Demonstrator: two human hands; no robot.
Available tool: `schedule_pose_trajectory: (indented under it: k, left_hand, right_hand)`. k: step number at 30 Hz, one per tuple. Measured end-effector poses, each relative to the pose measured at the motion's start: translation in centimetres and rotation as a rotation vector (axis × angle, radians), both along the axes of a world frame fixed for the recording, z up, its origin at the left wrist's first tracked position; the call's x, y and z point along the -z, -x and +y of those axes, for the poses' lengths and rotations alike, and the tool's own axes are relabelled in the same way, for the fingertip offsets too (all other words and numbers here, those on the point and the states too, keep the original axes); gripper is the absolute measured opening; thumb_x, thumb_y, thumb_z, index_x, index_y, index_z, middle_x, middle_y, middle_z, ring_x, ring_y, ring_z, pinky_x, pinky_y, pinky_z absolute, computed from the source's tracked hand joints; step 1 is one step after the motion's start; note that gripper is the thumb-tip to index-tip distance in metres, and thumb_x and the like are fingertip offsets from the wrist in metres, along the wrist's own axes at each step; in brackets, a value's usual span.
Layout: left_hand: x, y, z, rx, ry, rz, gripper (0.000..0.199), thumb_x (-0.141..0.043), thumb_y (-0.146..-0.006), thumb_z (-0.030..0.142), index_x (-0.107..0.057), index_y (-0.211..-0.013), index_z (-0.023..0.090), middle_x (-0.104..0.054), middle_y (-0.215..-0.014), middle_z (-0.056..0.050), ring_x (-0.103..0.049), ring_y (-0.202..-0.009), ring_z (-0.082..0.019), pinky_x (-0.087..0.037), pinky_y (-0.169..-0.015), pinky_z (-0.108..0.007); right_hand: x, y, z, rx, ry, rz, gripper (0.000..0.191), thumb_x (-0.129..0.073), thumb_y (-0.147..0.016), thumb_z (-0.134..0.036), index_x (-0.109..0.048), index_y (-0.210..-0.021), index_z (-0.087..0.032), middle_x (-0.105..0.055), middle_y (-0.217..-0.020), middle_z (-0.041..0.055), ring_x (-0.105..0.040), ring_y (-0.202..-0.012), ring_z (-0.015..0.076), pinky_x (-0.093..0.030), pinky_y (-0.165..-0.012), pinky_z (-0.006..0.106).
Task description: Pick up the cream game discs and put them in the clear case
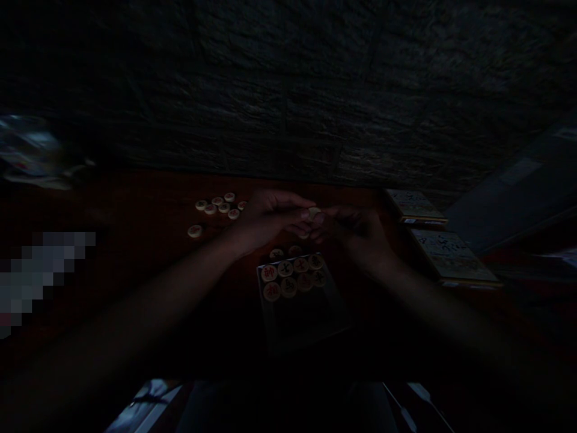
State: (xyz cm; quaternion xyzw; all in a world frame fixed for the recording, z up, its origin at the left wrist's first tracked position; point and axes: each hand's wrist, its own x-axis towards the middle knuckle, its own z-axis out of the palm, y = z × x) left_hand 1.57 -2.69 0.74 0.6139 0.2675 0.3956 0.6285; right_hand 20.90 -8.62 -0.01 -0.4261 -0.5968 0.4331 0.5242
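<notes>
Both hands meet over the dark red table, just beyond an open box [293, 346]. My left hand [277, 216] is closed around a round pale game piece [313, 213], its thumb on the near side. The fingertips of my right hand [356, 231] pinch the same piece from the right. In the far part of the box lie two rows of round pieces with red or dark characters, among them a red-marked one [269, 273] at the left corner. Two more pieces [295, 249] show just beyond the box's far edge.
Several loose round pieces [224, 207] lie left of my left hand, with one [195, 231] nearer. Two flat printed boxes [455, 255] lie at the table's right side. A stone-textured wall [279, 90] rises behind the table. A shiny, blurred object [36, 150] is at the far left.
</notes>
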Motion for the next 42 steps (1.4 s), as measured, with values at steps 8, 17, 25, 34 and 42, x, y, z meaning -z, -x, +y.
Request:
schedule_pose_trajectory:
  k: [8, 17, 25, 34, 42]
  left_hand:
    - [0.3, 0.1, 0.2, 0.012, -0.008, -0.015, 0.028, -0.088, -0.079, 0.027, -0.082, -0.102, 0.013, -0.083, -0.088, -0.009, -0.079, -0.075, -0.020, -0.067, -0.075, -0.035]
    - [0.9, 0.0, 0.5, -0.003, -0.025, 0.036, 0.039, -0.087, -0.082, 0.034, -0.082, -0.115, 0.014, -0.084, -0.094, -0.010, -0.081, -0.079, -0.022, -0.067, -0.080, -0.039]
    - [0.7, -0.1, 0.3, 0.028, 0.043, 0.022, 0.040, -0.088, -0.082, 0.036, -0.081, -0.115, 0.015, -0.083, -0.094, -0.009, -0.080, -0.081, -0.020, -0.067, -0.083, -0.036]
    - [1.1, -0.2, 0.7, 0.043, 0.097, -0.030, 0.025, -0.086, -0.083, 0.029, -0.081, -0.103, 0.015, -0.082, -0.092, -0.009, -0.080, -0.083, -0.021, -0.067, -0.084, -0.039]
    - [0.8, -0.3, 0.5, 0.011, 0.095, -0.046, 0.029, -0.087, -0.079, 0.024, -0.081, -0.105, 0.013, -0.083, -0.093, -0.009, -0.080, -0.082, -0.021, -0.067, -0.085, -0.040]
  right_hand:
    - [-0.1, 0.0, 0.0, 0.003, 0.008, -0.007, 0.044, -0.084, -0.082, -0.061, -0.084, -0.093, -0.018, -0.081, -0.081, 0.0066, -0.075, -0.066, 0.0172, -0.065, -0.067, 0.032]
    - [0.1, -0.1, 0.3, 0.058, -0.030, -0.030, 0.039, -0.085, -0.082, -0.057, -0.084, -0.091, -0.019, -0.081, -0.078, 0.0063, -0.076, -0.067, 0.0181, -0.063, -0.065, 0.031]
    - [0.6, -0.1, 0.4, 0.133, -0.103, -0.050, 0.039, -0.096, -0.072, -0.045, -0.080, -0.096, -0.018, -0.082, -0.082, 0.0050, -0.076, -0.069, 0.0181, -0.062, -0.065, 0.030]
    - [0.6, -0.3, 0.2, 0.119, -0.212, -0.215, 0.025, -0.083, -0.085, -0.031, -0.080, -0.107, -0.020, -0.083, -0.092, 0.0051, -0.078, -0.082, 0.0195, -0.062, -0.077, 0.032]
    - [0.8, -0.6, 0.3, 0.123, -0.220, -0.297, 0.028, -0.076, -0.090, -0.029, -0.079, -0.116, -0.021, -0.084, -0.098, 0.0046, -0.079, -0.087, 0.0212, -0.062, -0.079, 0.034]
